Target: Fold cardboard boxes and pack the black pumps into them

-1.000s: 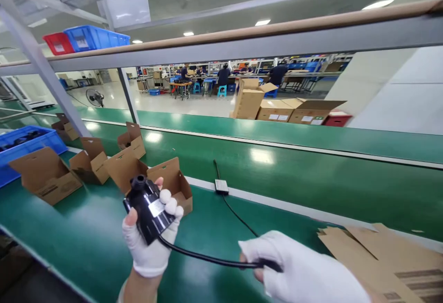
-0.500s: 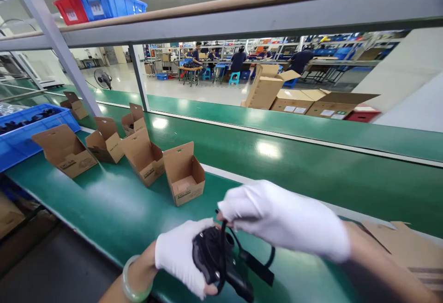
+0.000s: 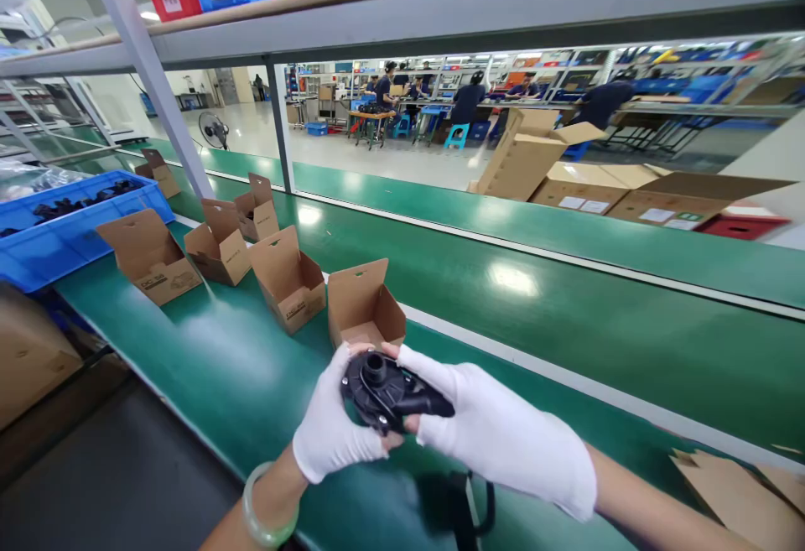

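- My left grip (image 3: 333,427) clasps the rounded side of a black device (image 3: 376,393).
- My right grip (image 3: 481,421) closes about its tapering end.
- The device sits between both, over the green surface (image 3: 245,400), near an open carton (image 3: 363,304).

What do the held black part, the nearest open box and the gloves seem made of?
Black part: probably plastic, semi-gloss, with moulded-looking ridges. Nearest open box: matte brown cardboard, showing folded flaps. Gloves: likely soft fabric, matte white, without shine.
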`<state>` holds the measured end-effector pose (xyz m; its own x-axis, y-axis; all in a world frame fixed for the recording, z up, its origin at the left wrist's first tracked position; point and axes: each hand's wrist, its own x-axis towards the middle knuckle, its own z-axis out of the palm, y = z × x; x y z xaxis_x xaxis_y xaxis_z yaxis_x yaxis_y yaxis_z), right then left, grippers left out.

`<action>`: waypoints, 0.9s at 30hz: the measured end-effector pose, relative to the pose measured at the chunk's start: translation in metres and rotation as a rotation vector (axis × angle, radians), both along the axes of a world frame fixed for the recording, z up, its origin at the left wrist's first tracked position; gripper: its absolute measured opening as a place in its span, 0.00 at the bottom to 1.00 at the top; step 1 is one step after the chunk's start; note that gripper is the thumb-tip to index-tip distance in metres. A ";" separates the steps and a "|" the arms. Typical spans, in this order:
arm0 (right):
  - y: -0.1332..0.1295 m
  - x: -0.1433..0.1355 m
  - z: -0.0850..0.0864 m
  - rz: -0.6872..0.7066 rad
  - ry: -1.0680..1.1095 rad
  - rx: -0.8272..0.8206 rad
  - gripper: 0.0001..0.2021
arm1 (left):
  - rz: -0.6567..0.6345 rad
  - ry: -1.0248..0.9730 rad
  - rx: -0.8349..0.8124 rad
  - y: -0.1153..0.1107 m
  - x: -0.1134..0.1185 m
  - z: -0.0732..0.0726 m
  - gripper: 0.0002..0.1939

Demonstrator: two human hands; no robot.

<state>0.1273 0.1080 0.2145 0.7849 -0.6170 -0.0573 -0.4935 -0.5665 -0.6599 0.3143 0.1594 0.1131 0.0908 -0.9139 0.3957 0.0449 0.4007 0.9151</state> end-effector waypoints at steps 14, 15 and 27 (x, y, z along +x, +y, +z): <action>-0.107 0.107 0.016 0.325 0.744 -0.415 0.15 | 0.540 -0.593 -0.073 -0.069 0.016 -0.095 0.40; -0.111 0.112 0.009 0.367 0.769 -0.392 0.15 | 0.525 -0.589 -0.073 -0.068 0.016 -0.095 0.41; -0.101 0.123 -0.040 0.428 0.859 -0.360 0.17 | 0.406 -0.557 -0.084 -0.065 0.026 -0.094 0.42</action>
